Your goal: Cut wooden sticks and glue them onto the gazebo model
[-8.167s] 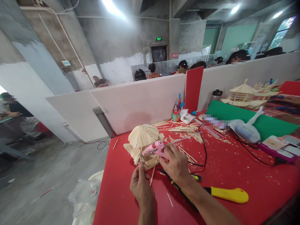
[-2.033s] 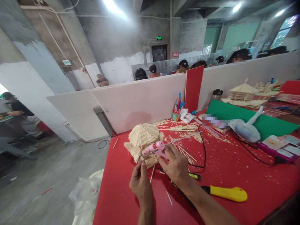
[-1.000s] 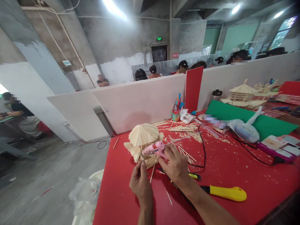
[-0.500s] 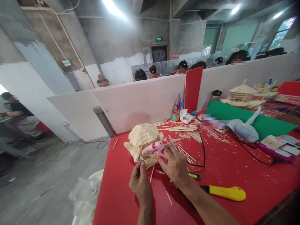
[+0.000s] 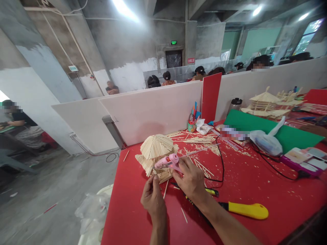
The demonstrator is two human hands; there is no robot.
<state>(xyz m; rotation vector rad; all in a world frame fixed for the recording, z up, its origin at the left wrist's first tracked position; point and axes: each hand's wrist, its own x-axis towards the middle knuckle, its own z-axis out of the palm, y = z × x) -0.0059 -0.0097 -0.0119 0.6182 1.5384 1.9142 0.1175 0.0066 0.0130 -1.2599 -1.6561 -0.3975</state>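
My right hand [image 5: 191, 177] is closed around a pink glue gun [image 5: 167, 162], its nozzle pointing left and down toward my left fingertips. A glue stick [image 5: 201, 149] sticks out of the gun's back end. My left hand [image 5: 153, 195] pinches something small at thumb and forefinger, too small to make out. Just beyond both hands stands a small pavilion model [image 5: 156, 147] made of thin wooden sticks, with a domed upper roof and a flared lower one. The gun hides part of its lower right side.
On the red tabletop [image 5: 133, 217] lie loose sticks [image 5: 201, 137], a yellow-handled tool [image 5: 247, 210] and a black cable [image 5: 222, 163]. Farther off are a pen holder [image 5: 191, 125], a green board [image 5: 276, 132] and another stick model [image 5: 264, 100]. A white partition [image 5: 153, 110] closes the back; people sit beyond it.
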